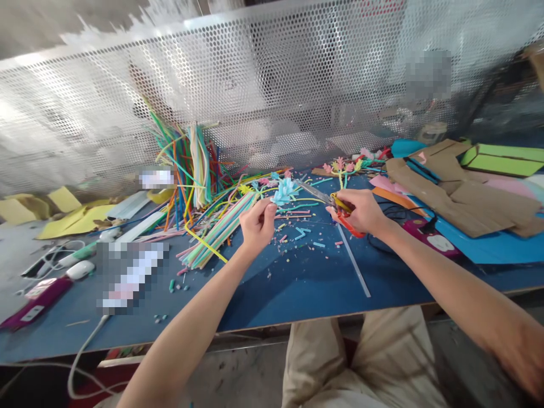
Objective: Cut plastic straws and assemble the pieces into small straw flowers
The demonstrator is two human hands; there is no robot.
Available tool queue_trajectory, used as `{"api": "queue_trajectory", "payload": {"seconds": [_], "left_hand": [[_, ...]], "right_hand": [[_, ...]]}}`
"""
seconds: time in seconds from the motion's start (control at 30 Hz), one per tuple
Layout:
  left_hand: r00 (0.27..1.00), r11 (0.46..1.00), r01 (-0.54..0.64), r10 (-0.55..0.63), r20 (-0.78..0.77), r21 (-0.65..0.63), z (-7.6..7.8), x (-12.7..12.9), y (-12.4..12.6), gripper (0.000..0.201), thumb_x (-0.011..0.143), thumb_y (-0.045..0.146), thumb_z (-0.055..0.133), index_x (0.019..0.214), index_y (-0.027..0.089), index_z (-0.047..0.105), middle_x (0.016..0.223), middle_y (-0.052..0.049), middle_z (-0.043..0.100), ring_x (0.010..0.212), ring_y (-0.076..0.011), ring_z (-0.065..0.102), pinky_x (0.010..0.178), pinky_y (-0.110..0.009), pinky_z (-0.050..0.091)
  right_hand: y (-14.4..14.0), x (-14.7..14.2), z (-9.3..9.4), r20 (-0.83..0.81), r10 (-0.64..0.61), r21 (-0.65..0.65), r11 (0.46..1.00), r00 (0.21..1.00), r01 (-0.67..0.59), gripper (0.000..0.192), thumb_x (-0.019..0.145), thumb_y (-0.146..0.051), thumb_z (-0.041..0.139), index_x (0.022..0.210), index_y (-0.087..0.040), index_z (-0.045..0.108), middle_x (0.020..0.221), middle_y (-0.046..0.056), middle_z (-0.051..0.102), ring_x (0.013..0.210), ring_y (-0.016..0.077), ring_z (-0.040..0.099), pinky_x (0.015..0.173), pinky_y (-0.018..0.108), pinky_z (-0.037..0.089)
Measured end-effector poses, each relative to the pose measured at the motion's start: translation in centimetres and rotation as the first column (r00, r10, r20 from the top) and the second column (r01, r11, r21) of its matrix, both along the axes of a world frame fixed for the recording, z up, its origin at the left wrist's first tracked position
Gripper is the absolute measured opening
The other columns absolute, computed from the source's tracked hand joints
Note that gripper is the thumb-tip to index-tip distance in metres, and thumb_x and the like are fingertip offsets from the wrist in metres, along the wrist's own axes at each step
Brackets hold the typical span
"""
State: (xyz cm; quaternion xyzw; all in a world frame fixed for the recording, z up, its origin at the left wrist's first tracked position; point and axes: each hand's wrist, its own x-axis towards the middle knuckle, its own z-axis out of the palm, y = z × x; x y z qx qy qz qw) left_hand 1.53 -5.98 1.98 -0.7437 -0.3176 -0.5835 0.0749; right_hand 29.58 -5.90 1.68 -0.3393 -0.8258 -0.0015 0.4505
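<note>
My left hand [258, 225] is closed in a pinch on a light-blue pipe-cleaner flower [285, 191], whose fuzzy petals stick out past my fingertips. In my right hand [359, 211] is a pair of scissors [349, 224] with orange-red and yellow handles. The blades point left toward the blue flower, and a small gap seems to lie between them and its petals. Beneath both hands, short cut pieces of pipe cleaner [302, 233] are scattered over the blue table [280, 294]. Pink and yellow pipe-cleaner flowers [341, 166] lie beyond the scissors.
Pastel pipe cleaners [223, 229] lie bundled left of centre, with a taller bunch [199, 164] behind. Cardboard [459, 192] and coloured sheets cover the right side. A clear stick [354, 260] lies near the front edge. Power strips and cables sit at left; a perforated metal panel [263, 85] closes the back.
</note>
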Motion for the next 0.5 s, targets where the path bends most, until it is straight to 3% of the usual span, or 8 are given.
{"api": "queue_trajectory", "payload": {"seconds": [0.3,0.5], "left_hand": [[0.999,0.998,-0.048,0.048,-0.003,0.049,0.1,-0.1,0.0,0.033,0.1,0.034,0.05,0.085,0.015,0.071,0.054,0.002,0.051,0.047,-0.0083,0.037,0.053,-0.024,0.032],[0.99,0.992,-0.082,0.092,-0.11,0.099,0.1,-0.2,0.3,0.021,0.096,0.026,0.056,0.101,0.018,0.075,0.065,-0.001,0.066,0.058,-0.0113,0.056,0.062,-0.024,0.042]], "right_hand": [[0.2,0.3,-0.1,-0.031,-0.076,0.01,0.997,0.997,0.076,0.052,0.082,-0.044,0.073,0.062,-0.022,0.03,0.057,-0.006,0.035,0.053,0.0101,0.03,0.052,0.027,0.027],[1.9,1.4,-0.5,-0.112,-0.117,-0.15,0.984,0.987,0.1,0.05,0.075,-0.059,0.075,0.066,-0.022,0.042,0.058,-0.005,0.039,0.054,0.012,0.034,0.053,0.027,0.029]]}}
